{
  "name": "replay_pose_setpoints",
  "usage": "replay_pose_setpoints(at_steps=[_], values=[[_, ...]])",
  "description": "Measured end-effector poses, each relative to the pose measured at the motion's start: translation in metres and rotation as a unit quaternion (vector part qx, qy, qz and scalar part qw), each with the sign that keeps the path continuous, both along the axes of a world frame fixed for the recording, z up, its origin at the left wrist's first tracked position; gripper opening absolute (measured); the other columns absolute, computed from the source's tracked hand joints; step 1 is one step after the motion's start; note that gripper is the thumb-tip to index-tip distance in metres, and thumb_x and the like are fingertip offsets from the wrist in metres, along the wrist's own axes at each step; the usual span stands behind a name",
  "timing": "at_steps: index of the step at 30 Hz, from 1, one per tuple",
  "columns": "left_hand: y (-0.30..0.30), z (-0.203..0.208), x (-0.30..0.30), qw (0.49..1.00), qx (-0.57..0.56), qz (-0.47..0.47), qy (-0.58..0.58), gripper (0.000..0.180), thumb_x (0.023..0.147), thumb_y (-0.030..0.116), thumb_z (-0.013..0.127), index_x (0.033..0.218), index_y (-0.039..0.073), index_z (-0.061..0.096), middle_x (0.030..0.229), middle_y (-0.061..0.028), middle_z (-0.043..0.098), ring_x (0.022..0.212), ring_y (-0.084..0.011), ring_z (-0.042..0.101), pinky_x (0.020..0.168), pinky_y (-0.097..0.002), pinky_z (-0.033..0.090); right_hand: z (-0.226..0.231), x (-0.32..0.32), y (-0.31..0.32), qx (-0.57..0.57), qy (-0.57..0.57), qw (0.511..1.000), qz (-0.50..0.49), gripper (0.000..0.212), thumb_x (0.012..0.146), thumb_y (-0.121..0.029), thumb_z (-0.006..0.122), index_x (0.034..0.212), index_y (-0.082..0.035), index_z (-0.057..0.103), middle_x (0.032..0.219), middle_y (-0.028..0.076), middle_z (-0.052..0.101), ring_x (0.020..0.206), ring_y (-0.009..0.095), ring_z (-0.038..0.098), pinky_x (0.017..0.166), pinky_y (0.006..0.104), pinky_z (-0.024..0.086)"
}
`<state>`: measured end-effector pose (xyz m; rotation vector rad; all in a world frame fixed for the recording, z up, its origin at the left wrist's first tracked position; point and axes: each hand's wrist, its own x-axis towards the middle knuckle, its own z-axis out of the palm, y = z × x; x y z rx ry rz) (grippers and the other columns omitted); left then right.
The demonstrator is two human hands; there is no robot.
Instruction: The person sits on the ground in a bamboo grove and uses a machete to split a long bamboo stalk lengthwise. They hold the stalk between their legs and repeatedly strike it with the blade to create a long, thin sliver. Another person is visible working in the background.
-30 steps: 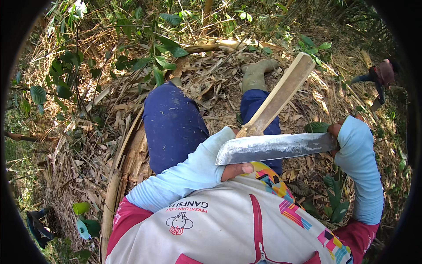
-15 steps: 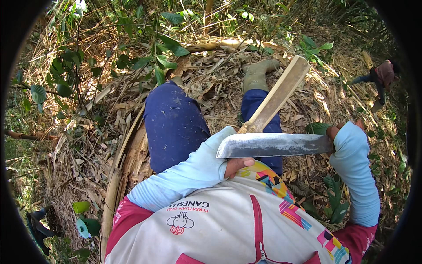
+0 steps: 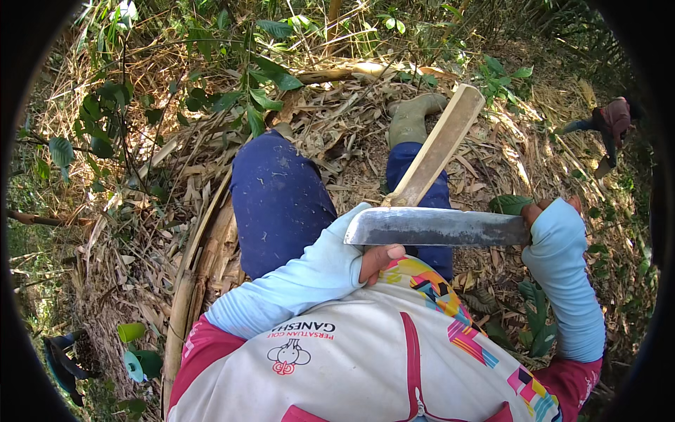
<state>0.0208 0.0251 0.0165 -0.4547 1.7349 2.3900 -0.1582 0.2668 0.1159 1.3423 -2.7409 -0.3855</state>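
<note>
A wide-bladed machete (image 3: 437, 229) lies level across my view, its squared tip toward the left and its handle end covered by my right hand (image 3: 540, 211), which is closed round it. My left hand (image 3: 367, 259), partly behind the blade tip, grips the near end of a split bamboo piece (image 3: 437, 148). The bamboo slants up and away to the right, pale along its edge. The blade crosses in front of its near end; whether the two touch I cannot tell. My left thumb shows just under the blade. Light blue sleeves reach over both hands.
My blue-trousered legs (image 3: 278, 204) are bent on dry leaf litter, one boot (image 3: 411, 116) stretched ahead. A long split stem (image 3: 184, 302) runs along my left. Green cups (image 3: 140, 362) and dark footwear (image 3: 63, 362) lie lower left. Another person (image 3: 612, 126) is at far right.
The bamboo piece's far end has shifted slightly left. My right hand and the machete have risen a little in view; both grips stay the same.
</note>
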Motion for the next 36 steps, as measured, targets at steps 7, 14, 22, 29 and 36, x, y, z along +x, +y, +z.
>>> replay_pose_setpoints(at_steps=[7,14,22,29,36], values=[[0.003,-0.002,-0.001,1.000,0.005,0.023,0.005,0.039,0.092,0.031,0.066,0.115,0.003,0.051,0.075,-0.0021,0.057,0.052,-0.0067,0.051,0.046,-0.0219,0.043,-0.002,0.005,-0.001,0.009,0.007,1.000,-0.008,0.030,0.060,-0.019,0.076,0.085,-0.010,0.061,0.074,0.009,0.058,0.076,0.033,0.058,0.086,0.0557,0.041],[-0.003,0.004,-0.008,0.998,-0.050,-0.018,-0.014,0.057,0.094,0.053,0.052,0.111,-0.001,0.048,0.068,-0.0036,0.055,0.052,-0.0093,0.052,0.046,-0.0245,0.043,-0.011,0.005,0.002,-0.050,-0.014,0.997,-0.050,0.028,0.064,-0.014,0.075,0.088,-0.009,0.060,0.078,0.011,0.060,0.076,0.034,0.060,0.078,0.0466,0.046],[-0.005,-0.011,-0.002,0.993,-0.109,0.027,0.030,0.060,0.090,0.052,0.060,0.106,-0.004,0.046,0.073,-0.0052,0.055,0.058,-0.0110,0.055,0.052,-0.0257,0.045,-0.043,0.009,-0.001,-0.165,-0.319,0.929,-0.092,0.020,0.072,-0.008,0.074,0.086,-0.004,0.061,0.072,0.011,0.059,0.062,0.023,0.057,0.058,0.0327,0.045],[-0.006,-0.009,0.000,0.994,-0.016,0.081,0.067,0.067,0.093,0.048,0.056,0.133,-0.003,0.036,0.087,-0.0072,0.055,0.074,-0.0127,0.058,0.064,-0.0261,0.049,-0.092,0.022,-0.030,-0.430,-0.592,0.658,-0.179,0.027,0.077,-0.013,0.079,0.088,-0.005,0.056,0.066,0.001,0.056,0.056,0.009,0.054,0.048,0.0251,0.043],[-0.002,-0.015,-0.006,0.981,0.014,0.161,0.106,0.061,0.096,0.048,0.050,0.130,-0.001,0.042,0.094,-0.0082,0.058,0.083,-0.0131,0.057,0.074,-0.0266,0.049,-0.113,0.046,-0.084,-0.566,-0.601,0.552,-0.119,0.031,0.079,-0.009,0.079,0.093,-0.005,0.052,0.069,0.003,0.059,0.051,0.007,0.053,0.042,0.0224,0.042]])
